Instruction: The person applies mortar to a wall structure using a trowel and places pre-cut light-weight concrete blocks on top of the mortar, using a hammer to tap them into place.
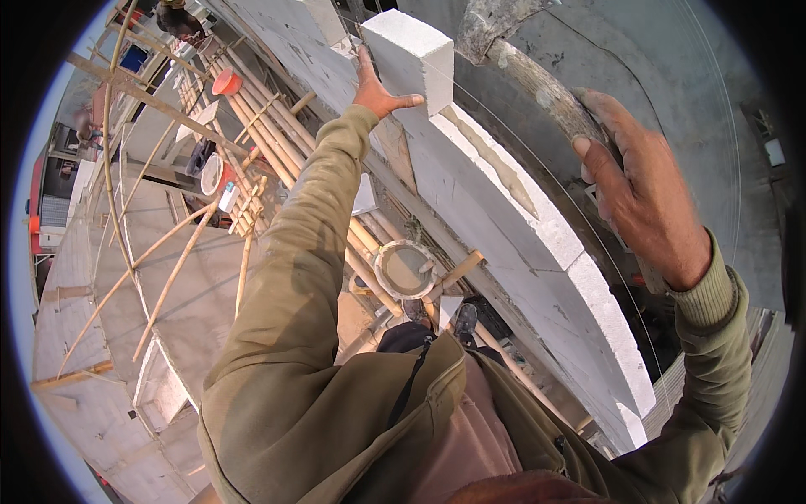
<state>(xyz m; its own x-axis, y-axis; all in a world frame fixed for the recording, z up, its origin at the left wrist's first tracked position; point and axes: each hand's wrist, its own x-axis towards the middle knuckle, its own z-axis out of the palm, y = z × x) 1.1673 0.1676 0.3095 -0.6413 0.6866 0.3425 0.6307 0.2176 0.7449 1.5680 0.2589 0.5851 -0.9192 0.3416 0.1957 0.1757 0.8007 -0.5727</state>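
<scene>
My left hand (375, 91) reaches out with fingers spread, thumb apart, against the near side of a white aerated concrete block (409, 49). The block sits on top of a curving white block wall (495, 202), and a strip of grey mortar (491, 164) lies on the wall top beside it. In my right hand (642, 189) is the thick wooden handle of a mortar-caked mallet (537, 76). Fingers and thumb close round that handle. The mallet's grey head is held near the block, on the far side of the wall, and is partly cut off by the upper edge.
Below me, bamboo poles (277, 126) form scaffolding along the wall. A round bucket of mortar (405, 269) stands by my feet. A red bowl (227, 81) rests farther left. Thin string lines (579, 210) run along the wall's right side. Another person (179, 21) is at upper left.
</scene>
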